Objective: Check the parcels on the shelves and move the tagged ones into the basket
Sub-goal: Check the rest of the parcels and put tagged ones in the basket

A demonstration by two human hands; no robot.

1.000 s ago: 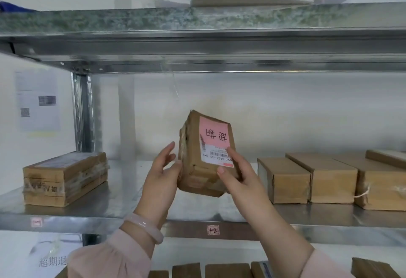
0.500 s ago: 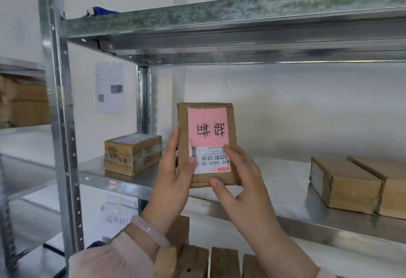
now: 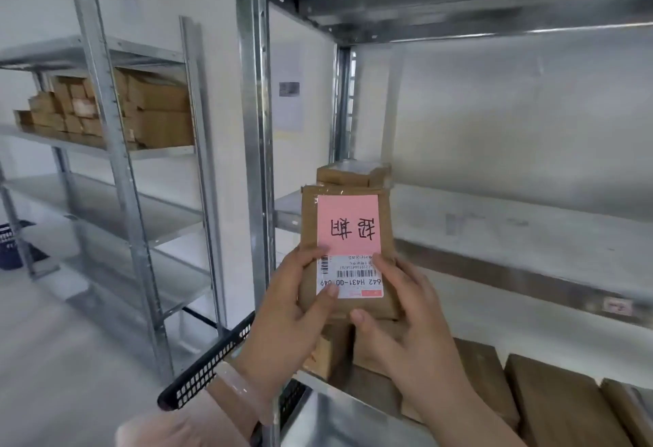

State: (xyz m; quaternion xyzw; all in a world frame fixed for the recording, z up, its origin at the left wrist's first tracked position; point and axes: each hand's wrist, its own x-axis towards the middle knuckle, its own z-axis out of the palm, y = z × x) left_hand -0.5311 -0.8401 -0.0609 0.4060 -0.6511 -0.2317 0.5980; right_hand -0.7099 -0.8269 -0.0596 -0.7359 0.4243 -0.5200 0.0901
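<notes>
Left hand [image 3: 282, 319] and right hand [image 3: 399, 323] are curled round the upright, pink-tagged brown cardboard parcel [image 3: 348, 252]; the black perforated plastic basket [image 3: 212, 362] is seen down-left, nearer the left hand.

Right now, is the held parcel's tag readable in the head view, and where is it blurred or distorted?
Head view: the pink tag on the parcel is sharp, evenly lit, without glare, seen upside down; the sleeve at the bottom edge is smeared; the far rack uprights splay with the wide-angle lens; its cartons are soft.
</notes>
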